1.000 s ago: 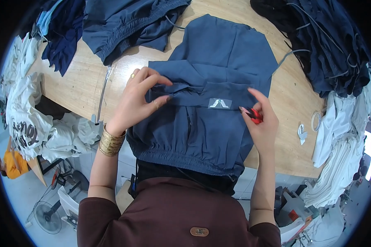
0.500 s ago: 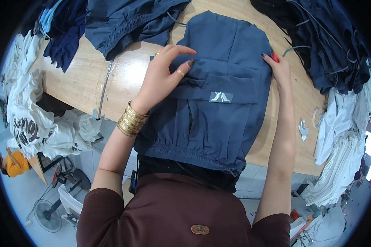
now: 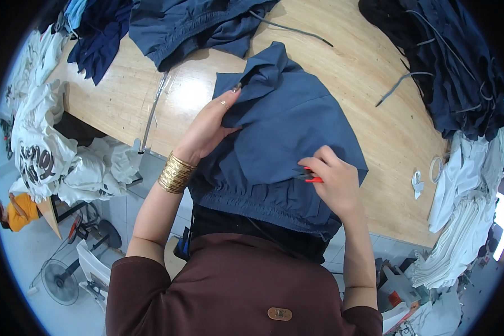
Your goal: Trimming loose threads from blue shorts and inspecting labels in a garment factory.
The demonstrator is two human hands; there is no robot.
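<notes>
Blue garment (image 3: 299, 120): at the near edge of the desk (image 3: 395, 193), its gathered band (image 3: 263, 214) nearest that edge.
Left hand (image 3: 209, 127): fingers at the garment's left side; cannot tell whether they pinch.
Right hand (image 3: 340, 182): fingers closed around red snips (image 3: 315, 180).
Fold: partly turned over; far end bunched, not yet flat.

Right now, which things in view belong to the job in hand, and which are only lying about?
In use:
near blue garment, at left hand
red tool, in right hand

Apparently idle:
far blue garment
dark pile
white cloth
white piece
</notes>
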